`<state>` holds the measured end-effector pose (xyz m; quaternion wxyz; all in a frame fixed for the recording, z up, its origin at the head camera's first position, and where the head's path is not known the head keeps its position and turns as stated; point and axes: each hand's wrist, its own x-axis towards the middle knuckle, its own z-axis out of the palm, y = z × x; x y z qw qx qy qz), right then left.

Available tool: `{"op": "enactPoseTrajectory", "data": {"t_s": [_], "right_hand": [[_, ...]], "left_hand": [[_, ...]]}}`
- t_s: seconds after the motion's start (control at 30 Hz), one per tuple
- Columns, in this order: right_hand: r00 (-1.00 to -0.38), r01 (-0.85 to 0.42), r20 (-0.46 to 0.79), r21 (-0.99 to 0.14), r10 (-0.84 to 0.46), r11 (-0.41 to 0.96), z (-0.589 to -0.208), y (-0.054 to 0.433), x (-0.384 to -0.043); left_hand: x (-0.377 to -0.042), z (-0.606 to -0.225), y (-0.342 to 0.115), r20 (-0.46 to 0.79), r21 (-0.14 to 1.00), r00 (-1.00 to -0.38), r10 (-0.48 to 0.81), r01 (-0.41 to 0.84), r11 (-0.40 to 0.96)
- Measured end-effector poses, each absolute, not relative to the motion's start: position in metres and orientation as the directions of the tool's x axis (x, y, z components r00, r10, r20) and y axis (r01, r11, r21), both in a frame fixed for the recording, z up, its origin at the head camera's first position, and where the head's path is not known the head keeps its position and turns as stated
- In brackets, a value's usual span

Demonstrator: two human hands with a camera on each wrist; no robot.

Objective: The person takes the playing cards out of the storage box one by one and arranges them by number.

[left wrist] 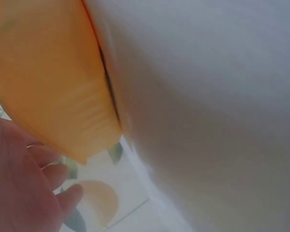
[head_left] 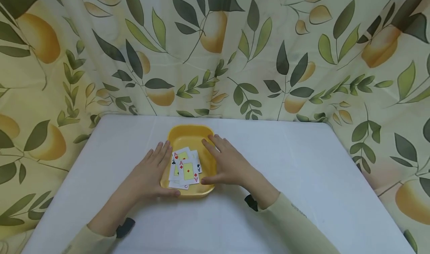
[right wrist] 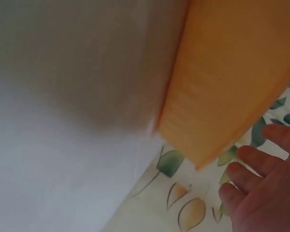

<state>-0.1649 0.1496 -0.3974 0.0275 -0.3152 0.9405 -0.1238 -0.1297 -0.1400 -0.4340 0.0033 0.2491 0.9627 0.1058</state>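
Note:
A yellow rectangular tray [head_left: 206,191] with rounded corners stands on the white table, left of its middle. Inside it lies a loose overlapping pile of playing cards [head_left: 189,172], face up; several aces show, the ace of diamonds on top. My left hand [head_left: 146,177] is at the tray's left side, fingers extended along the rim and thumb at the front corner. Over the right rim spreads my right hand [head_left: 233,166], fingers and thumb apart. Both wrist views show the tray's outer wall [left wrist: 53,82] close beside relaxed fingers.
The table [head_left: 285,153] is covered in white cloth. Behind it and at both sides hangs a curtain [head_left: 235,78] printed with leaves and orange fruit. A dark strap [head_left: 125,228] sits at the left wrist, another at the right.

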Motion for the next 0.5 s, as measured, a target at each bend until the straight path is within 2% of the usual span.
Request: {"op": "enactPoseTrajectory", "data": {"t_s": [0.17,0.5], "right_hand": [[-0.777,-0.613,0.06,-0.3,-0.627,0.731,-0.411,0.13,-0.166],[-0.766,-0.61,0.011,-0.328,-0.642,0.721,-0.418,0.102,-0.162]], "left_hand": [[-0.127,-0.438,-0.138,0.047,0.215,-0.873,0.486,0.484,0.848],[-0.124,-0.439,-0.135,0.045,0.242,-0.881,0.472,0.468,0.85]]}}
